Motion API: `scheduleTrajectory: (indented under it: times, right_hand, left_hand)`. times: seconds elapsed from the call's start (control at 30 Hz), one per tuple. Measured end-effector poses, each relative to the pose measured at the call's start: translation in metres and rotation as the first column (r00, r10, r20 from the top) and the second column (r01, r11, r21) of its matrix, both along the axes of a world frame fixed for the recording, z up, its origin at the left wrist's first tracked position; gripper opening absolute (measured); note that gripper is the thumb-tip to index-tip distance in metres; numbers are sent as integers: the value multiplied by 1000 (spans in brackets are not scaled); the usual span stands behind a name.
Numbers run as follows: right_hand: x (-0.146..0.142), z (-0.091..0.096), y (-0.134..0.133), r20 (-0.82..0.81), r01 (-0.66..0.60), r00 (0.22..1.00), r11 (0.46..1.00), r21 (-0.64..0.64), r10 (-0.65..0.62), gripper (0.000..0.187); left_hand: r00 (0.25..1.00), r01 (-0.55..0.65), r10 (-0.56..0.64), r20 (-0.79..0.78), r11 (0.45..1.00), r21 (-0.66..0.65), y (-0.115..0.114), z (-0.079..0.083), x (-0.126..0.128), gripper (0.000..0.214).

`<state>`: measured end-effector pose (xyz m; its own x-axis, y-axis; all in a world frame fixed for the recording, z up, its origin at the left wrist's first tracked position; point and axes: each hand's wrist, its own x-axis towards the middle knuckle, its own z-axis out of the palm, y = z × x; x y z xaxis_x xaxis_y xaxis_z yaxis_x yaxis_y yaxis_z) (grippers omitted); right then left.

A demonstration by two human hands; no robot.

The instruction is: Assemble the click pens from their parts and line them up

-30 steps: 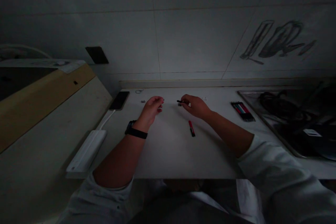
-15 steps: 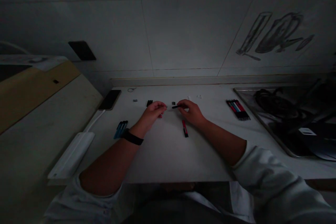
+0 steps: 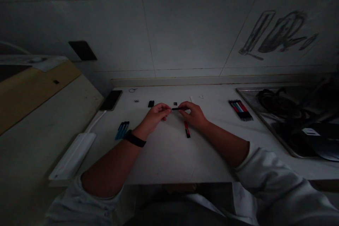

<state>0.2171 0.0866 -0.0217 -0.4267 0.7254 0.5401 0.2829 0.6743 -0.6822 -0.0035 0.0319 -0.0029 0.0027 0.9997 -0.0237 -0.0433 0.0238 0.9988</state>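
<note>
In the head view my right hand (image 3: 194,113) pinches a slim black pen part (image 3: 176,108), which points left. My left hand (image 3: 156,116) is closed in a pinch at the left tip of that part; the small piece between its fingers is too small to name. Below my right hand lies a red pen barrel (image 3: 186,129) with a black end. Just beyond the hands are several short black pieces (image 3: 151,103) and a small dark piece (image 3: 175,103). Several tiny metallic parts (image 3: 136,101) sit farther left.
Several blue pen barrels (image 3: 122,130) lie beside my left wrist. A phone (image 3: 111,100) and a white power strip (image 3: 72,156) are at the left. To the right, a pack of pens (image 3: 240,109) lies near a metal-rimmed tray (image 3: 265,123) holding dark items. Small clear bits (image 3: 201,96) lie at the back.
My left hand has moved slightly right, so its fingertips now meet the tip of the black pen part. Before, a small gap separated them. My right hand has barely moved.
</note>
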Motion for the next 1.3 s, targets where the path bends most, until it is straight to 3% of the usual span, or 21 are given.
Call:
scheduleTrajectory:
  times: [0.3, 0.53, 0.67, 0.87, 1.03, 1.3]
  right_hand:
    - [3, 3, -2, 83, -21, 997, 987, 162, 8, 11]
    - [3, 6, -3, 165, -1, 986, 991, 135, -22, 15]
    - [4, 4, -2, 141, -18, 990, 991, 131, -1, 27]
    - [5, 1, 2, 248, -37, 969, 991, 129, 3, 18]
    - [8, 2, 6, 429, -100, 903, 977, 189, 9, 21]
    - [9, 3, 6, 488, -233, 865, 954, 189, 115, 18]
  left_hand:
    - [999, 25, -23, 35, 998, -52, -1, -2, 1, 30]
    - [1000, 17, -17, 13, 1000, 3, -1, -2, 0, 28]
    - [1000, 9, -9, 6, 1000, 15, 1, -4, 0, 28]
    - [999, -13, 14, -33, 1000, 16, 4, -8, -3, 28]
    - [999, -31, 31, -42, 1000, 0, 5, -8, -5, 28]
    - [999, -27, 27, -46, 1000, -6, 5, -8, -4, 29]
